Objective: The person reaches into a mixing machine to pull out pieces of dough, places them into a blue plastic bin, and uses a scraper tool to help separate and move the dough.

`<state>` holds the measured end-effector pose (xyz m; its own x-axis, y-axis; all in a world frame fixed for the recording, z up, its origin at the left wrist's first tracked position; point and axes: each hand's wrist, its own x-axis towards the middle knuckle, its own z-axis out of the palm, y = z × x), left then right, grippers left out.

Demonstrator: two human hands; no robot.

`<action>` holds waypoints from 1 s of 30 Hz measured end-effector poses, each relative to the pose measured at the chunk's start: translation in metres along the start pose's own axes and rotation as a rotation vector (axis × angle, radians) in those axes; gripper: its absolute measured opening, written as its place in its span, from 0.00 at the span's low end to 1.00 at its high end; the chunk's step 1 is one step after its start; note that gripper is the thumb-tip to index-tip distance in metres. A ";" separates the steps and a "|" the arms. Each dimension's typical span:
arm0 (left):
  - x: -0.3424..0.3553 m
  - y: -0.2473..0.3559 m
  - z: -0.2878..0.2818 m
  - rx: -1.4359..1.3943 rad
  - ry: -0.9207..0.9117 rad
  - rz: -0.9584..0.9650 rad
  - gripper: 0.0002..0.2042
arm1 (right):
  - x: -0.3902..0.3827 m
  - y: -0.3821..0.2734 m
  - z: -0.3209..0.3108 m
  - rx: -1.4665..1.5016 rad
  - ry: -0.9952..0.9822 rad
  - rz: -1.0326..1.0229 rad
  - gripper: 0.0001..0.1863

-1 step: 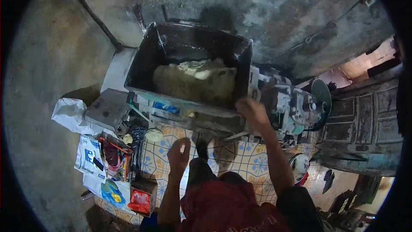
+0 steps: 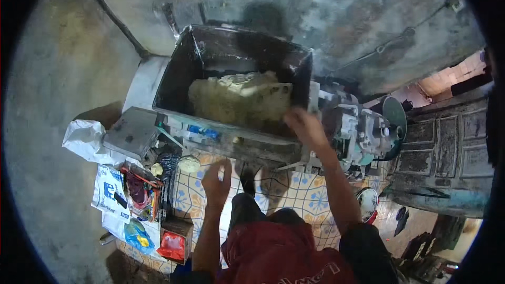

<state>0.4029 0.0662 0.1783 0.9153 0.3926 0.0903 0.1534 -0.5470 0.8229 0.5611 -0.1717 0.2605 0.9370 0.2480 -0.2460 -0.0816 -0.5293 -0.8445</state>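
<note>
A deep dark bin (image 2: 244, 47) with a worn rim holds a large pale, dough-like mass (image 2: 236, 100), lumpy and lighter on top. My right hand (image 2: 309, 130) reaches over the bin's front right corner. Its fingers are loosely bent and apart, slightly blurred, near the right end of the mass; I see nothing in them, and cannot tell whether they touch the rim. My left hand (image 2: 215, 184) is raised in front of the bin, above the tiled floor. Its fingers are half curled, the thumb apart, and no object shows in it.
Machinery with pale metal parts (image 2: 357, 131) and a green wheel (image 2: 394, 121) stands right of the bin. At left are a grey metal box (image 2: 132, 132), a white sack (image 2: 84, 139) and a crate of oddments (image 2: 142, 189). A bucket (image 2: 367, 202) sits at lower right.
My right hand has shifted slightly left and up over the bin's corner. My left hand has moved slightly, its fingers closer together. The mass looks the same.
</note>
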 end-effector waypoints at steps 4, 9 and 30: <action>0.135 0.009 0.013 -0.006 0.182 0.348 0.05 | 0.149 0.077 0.063 -0.656 0.066 -0.412 0.18; 0.184 -0.005 0.023 0.369 0.185 0.326 0.11 | 0.214 0.084 0.126 -1.002 0.201 -0.684 0.19; 0.194 -0.012 0.021 0.395 0.178 0.231 0.11 | 0.210 0.075 0.116 -1.014 -0.155 -0.587 0.22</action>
<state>0.5864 0.1332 0.1743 0.8693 0.3295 0.3685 0.1152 -0.8599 0.4973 0.7119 -0.0649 0.0905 0.6844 0.7266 -0.0599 0.7200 -0.6865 -0.1011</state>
